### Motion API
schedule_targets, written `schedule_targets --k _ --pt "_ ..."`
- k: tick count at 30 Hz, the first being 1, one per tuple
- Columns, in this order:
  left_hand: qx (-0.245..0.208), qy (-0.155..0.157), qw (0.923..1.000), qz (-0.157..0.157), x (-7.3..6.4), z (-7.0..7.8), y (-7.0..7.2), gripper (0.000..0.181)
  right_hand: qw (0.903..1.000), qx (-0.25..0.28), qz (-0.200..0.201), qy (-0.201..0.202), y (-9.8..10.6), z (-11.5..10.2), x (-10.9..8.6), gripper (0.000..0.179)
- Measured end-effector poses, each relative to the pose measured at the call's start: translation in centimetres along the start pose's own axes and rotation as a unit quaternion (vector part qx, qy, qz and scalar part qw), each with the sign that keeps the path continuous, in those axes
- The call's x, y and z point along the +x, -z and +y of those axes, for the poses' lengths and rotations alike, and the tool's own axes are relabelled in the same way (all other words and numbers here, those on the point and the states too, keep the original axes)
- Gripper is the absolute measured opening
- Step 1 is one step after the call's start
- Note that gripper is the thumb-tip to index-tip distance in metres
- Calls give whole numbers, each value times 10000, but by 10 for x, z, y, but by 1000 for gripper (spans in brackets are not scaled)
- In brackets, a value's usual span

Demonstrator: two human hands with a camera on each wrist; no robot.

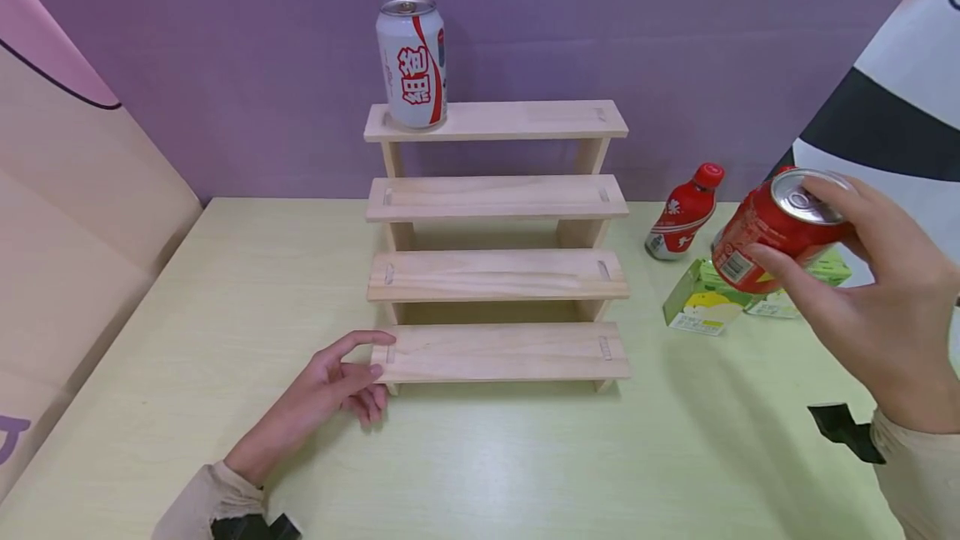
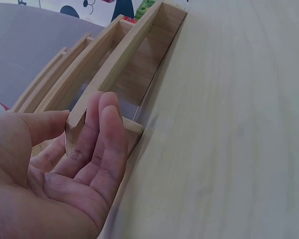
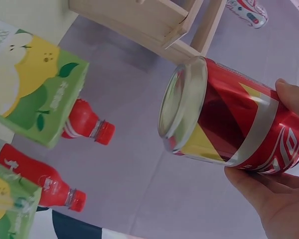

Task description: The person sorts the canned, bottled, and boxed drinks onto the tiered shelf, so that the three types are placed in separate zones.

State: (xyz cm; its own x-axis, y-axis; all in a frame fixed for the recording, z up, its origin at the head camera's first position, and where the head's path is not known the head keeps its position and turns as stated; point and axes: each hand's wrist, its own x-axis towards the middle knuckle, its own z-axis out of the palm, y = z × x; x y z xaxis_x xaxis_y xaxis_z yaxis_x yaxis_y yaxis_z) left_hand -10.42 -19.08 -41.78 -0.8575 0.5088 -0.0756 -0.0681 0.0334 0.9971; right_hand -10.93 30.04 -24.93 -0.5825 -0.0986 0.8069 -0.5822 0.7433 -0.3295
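Observation:
A four-tiered wooden display rack [image 1: 498, 273] stands on the table against the purple backdrop. My left hand [image 1: 337, 382] pinches the left end of its lowest step; in the left wrist view the hand's fingers [image 2: 107, 129] curl under the board's corner. To the right of the rack, my right hand [image 1: 892, 290] grips a red soda can [image 1: 772, 232], raised and tilted above the cartons. Its silver end shows in the right wrist view, with thumb and fingers around the red can [image 3: 244, 119]. On the top step, at the left, a white soda can [image 1: 412, 65] stands upright.
Right of the rack stands a red bottle [image 1: 682, 211] with a red cap. Green juice cartons [image 1: 701, 298] sit in front of it, partly behind the raised can. The right wrist view shows a second red bottle [image 3: 40, 179]. A patterned panel [image 1: 900, 98] borders the right side.

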Motion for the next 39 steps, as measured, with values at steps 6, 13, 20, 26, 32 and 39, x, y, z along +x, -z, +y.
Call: schedule_targets --k 6,13,20,26,32,39 --pt "-5 -29 10000 -24 -1 0 0 43 9999 -18 33 95 -5 -3 7 60" --pt "-1 -84 10000 -6 -1 1 2 43 9991 215 139 332 -15 -12 19 58" --pt "-40 -108 9999 -40 0 0 1 42 9989 81 74 449 -21 -16 29 58" --pt "23 -115 9999 -34 2 0 1 42 9976 321 211 583 -28 -26 40 59" --pt "44 -45 10000 4 2 0 1 42 9980 223 27 590 -33 -35 51 56" --pt "43 -50 10000 -10 0 -1 1 42 9972 341 120 657 -41 -40 63 57"
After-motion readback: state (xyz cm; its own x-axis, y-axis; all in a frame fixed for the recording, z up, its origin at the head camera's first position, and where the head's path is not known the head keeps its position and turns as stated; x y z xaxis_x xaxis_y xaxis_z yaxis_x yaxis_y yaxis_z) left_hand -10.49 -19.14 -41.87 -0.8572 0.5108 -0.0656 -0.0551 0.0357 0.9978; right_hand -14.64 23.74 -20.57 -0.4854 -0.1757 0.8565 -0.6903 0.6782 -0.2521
